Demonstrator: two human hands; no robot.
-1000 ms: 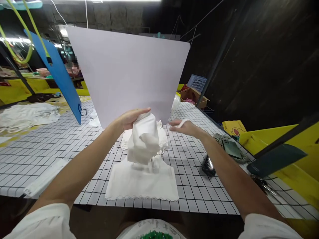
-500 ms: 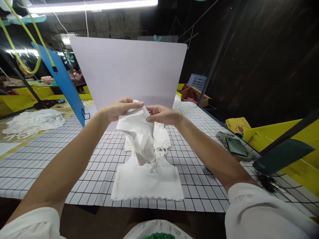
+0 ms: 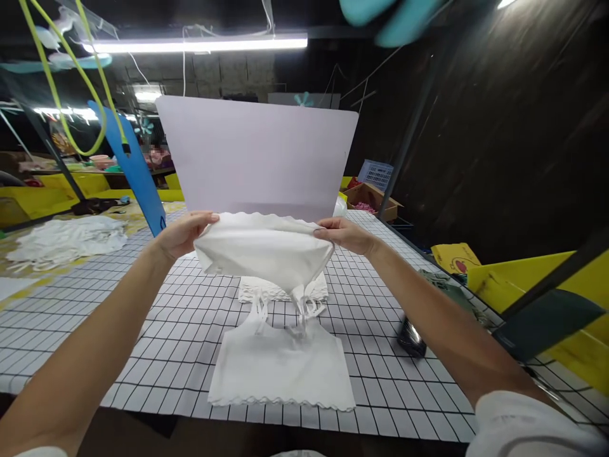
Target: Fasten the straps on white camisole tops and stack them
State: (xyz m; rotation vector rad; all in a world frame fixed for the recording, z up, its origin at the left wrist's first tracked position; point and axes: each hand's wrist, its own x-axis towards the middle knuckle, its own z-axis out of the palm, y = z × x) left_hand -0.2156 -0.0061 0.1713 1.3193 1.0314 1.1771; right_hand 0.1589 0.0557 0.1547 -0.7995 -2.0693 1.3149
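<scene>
Over on the far left there's a rumpled heap of white fabric (image 3: 66,238) lying on the yellow-and-patterned end of the bench, and a blue plastic board (image 3: 136,171) leaning up just past it. Moving in, the left hand (image 3: 179,235) is up in the air above the white table with the black grid lines (image 3: 95,304), fingers pinched together on the left corner of a white cloth garment with a scalloped edge (image 3: 261,251). That garment is stretched out flat-ish between both hands, hanging in mid-air in front of the big pale lilac plastic sheet (image 3: 257,155) that stands upright behind it, thin straps dangling from its underside. Right below it on the table sits another white scalloped top laid flat (image 3: 280,368), with a small folded stack of the same white pieces (image 3: 280,289) just behind that. The right hand (image 3: 345,235) has its fingers clamped on the garment's right corner. Further right there's a small black gadget (image 3: 412,336) on the grid, then a yellow box (image 3: 450,257) near the table's far edge.
</scene>
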